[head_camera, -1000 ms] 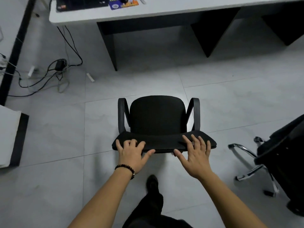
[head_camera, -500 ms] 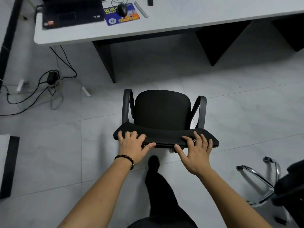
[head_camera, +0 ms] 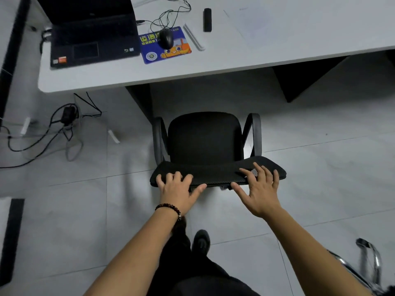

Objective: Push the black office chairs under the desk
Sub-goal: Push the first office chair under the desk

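A black office chair point(head_camera: 205, 137) with two armrests stands on the grey tile floor, its seat facing the white desk point(head_camera: 235, 60) and its front edge near the desk's edge. I stand behind it. My left hand point(head_camera: 177, 191) grips the top of the backrest on the left, fingers curled over it and thumb under the rim. My right hand point(head_camera: 258, 193) rests on the right part of the backrest top with fingers spread and straight. The chrome base of a second chair point(head_camera: 367, 259) shows at the bottom right; its seat is out of view.
On the desk lie a dark laptop point(head_camera: 92, 33), a mouse point(head_camera: 166, 38) on a blue pad, and a small black device point(head_camera: 207, 19). A dark desk leg panel point(head_camera: 141, 101) stands just left of the chair, another point(head_camera: 299, 80) to the right. Cables point(head_camera: 64, 124) lie on the floor at left.
The chair has rolled forward toward the desk with both hands on its backrest, and I have stepped after it. The second chair has slid toward the bottom right of the view.
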